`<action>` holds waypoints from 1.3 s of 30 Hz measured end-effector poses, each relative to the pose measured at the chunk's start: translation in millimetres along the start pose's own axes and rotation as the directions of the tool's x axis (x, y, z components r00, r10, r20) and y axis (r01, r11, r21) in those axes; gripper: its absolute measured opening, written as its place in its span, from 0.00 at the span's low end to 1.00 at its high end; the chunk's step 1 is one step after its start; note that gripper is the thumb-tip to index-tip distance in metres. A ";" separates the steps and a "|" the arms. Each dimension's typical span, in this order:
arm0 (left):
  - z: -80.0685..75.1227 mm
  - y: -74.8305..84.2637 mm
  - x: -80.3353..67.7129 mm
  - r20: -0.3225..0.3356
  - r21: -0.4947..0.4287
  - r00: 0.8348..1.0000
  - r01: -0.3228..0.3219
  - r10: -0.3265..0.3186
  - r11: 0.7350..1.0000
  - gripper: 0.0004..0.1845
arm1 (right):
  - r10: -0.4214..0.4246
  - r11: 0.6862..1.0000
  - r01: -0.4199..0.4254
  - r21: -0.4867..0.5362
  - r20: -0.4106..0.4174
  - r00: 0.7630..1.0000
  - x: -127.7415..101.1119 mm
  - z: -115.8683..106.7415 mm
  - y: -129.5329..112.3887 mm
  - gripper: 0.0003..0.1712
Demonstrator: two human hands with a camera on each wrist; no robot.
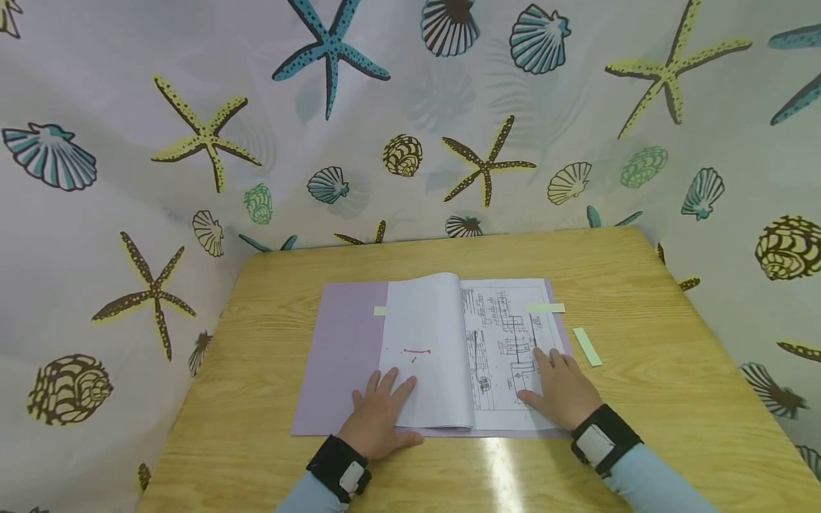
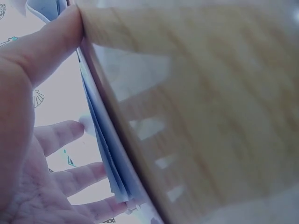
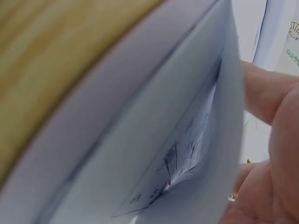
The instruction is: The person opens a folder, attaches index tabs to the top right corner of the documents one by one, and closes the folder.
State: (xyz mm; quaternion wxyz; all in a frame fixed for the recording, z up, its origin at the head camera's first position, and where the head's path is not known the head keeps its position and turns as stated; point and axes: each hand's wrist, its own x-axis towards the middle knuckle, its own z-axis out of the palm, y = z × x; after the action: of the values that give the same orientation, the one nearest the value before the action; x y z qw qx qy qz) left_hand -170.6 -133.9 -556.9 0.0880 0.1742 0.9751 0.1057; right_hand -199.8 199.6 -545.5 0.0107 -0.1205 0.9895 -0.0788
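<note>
On the tabletop (image 1: pixel 641 285), one open booklet (image 1: pixel 442 353) lies directly ahead of both hands, spine running away from the person. Left hand (image 1: pixel 378 420) rests flat, fingers straight, on the blank left page; right hand (image 1: pixel 561 392) rests flat on the printed diagram page. Count: three pale green strips, one lying loose (image 1: pixel 586 346) just right of the booklet, nearer the right hand.

open booklet (image 1: pixel 442 349) on table (image 1: pixel 641 299), paper strip (image 1: pixel 586 346) right of it
</note>
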 end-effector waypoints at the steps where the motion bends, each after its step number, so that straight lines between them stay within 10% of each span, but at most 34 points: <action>1: 0.1 -0.1 -0.1 -0.004 0.001 1.000 0.000 0.000 1.000 0.54 | -0.003 1.000 0.003 -0.003 -0.003 1.000 0.1 -0.1 -0.2 0.53; 39: -5.3 2.2 -0.9 -0.003 0.001 1.000 -0.031 0.031 1.000 0.49 | 0.083 0.997 -0.083 0.007 -0.015 0.996 -3.6 -2.3 -9.9 0.51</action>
State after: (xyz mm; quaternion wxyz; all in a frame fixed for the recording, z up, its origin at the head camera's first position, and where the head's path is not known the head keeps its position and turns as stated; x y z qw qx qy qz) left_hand -170.2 -133.2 -551.1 0.0848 0.1893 0.9724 0.1071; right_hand -194.1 191.3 -541.7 0.0066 -0.0788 0.9935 -0.0822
